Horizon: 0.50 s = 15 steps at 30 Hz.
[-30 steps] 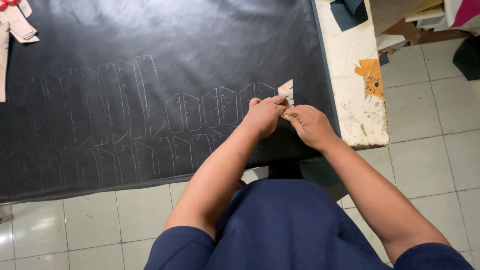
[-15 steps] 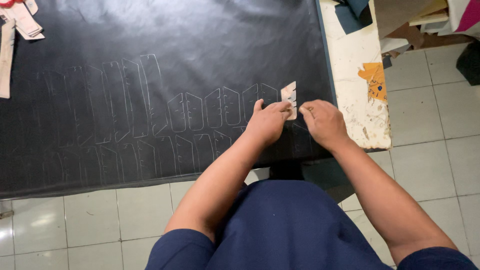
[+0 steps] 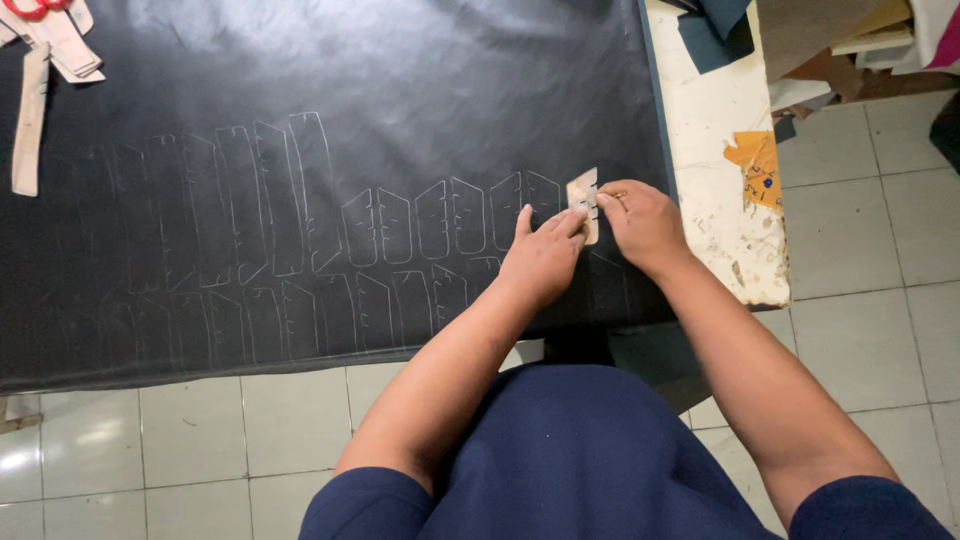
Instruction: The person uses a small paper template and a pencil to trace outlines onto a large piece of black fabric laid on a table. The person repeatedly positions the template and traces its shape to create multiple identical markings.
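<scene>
At the far left edge of the desk lie a few pale beige card strips point(image 3: 35, 90), with a bit of a red-handled tool point(image 3: 35, 8) just above them, well apart from the hands. Spread across most of the desk is a large sheet of black leather-like material point(image 3: 350, 80), its surface carrying rows of faint chalk-white traced outlines point(image 3: 300, 230): taller shapes to the left, shorter notched ones running rightward.

At the right end of that upper row sits the small pale card template point(image 3: 583, 203), flat on the black sheet near its right edge. The left hand point(image 3: 542, 258) presses down on the template's lower left side with its fingertips, so its grip is a flat press, not a clamp. The right hand point(image 3: 645, 225) is touching the template's right edge, fingers drawn together; whether they pinch a marking tool I cannot tell.

Further right is the bare, scuffed cream edge of the desk point(image 3: 720, 200) with a torn orange scrap point(image 3: 755, 165), then stacked materials point(image 3: 800, 40) at the top right.

The likely risk: the template is held only by fingertip pressure, so a sideways push along its edge could make it slip and give a crooked outline, or one overlapping its neighbour. It also sits close to the sheet's right border, so a shape could run off the material.
</scene>
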{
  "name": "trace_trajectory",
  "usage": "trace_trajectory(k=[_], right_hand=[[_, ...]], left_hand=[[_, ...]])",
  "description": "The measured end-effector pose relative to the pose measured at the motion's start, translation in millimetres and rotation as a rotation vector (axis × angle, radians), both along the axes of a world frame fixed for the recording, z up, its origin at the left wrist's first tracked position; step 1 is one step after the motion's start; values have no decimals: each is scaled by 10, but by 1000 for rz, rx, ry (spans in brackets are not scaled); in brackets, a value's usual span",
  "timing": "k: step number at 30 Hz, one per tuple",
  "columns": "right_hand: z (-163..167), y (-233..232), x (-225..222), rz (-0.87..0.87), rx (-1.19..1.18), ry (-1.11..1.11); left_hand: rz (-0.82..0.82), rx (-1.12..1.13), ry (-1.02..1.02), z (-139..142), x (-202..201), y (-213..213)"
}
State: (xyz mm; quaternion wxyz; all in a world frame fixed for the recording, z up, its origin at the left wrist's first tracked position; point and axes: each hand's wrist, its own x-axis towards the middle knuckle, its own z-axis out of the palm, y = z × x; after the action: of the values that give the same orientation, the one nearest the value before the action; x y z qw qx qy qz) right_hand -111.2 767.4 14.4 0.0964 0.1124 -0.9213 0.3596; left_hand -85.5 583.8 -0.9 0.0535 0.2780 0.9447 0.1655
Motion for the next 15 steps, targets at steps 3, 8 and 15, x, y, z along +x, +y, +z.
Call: trace_trajectory(k=[3,8,15], right_hand=[[-38,-25,-31,52,-120,-68],[-118,109,-32,-120,-247,-211],[-342,41,275,-20,-104,-122]], left_hand=[[1,-20,-22,29,11,9],[36,74,-40,-17,8,7],[629,867,-460,-263,-138,236]])
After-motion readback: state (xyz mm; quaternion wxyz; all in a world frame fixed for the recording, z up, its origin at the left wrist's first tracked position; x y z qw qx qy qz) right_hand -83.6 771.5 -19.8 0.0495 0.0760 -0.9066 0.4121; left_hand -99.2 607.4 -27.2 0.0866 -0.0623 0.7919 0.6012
